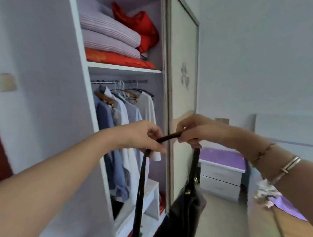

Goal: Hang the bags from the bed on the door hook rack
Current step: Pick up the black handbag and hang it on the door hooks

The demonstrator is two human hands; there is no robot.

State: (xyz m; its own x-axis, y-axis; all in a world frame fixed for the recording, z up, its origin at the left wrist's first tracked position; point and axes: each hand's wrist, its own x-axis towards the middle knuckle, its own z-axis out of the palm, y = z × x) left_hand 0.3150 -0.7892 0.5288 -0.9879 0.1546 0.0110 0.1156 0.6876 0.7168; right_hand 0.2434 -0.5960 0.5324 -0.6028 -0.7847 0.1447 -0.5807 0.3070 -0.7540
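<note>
A black bag is held up in the air in front of an open wardrobe, not resting on anything. Its strap is stretched between both hands. The strap is pinched by the left hand with the fingers closed on it, and the other end is clamped by the right hand in the same way. From each grip one side of the strap hangs down, and the body of the bag is seen low, below the right hand. Shirts are hung on the wardrobe rail behind the hands. Bracelets are worn on the right wrist. A nightstand is seen at the right.
</note>
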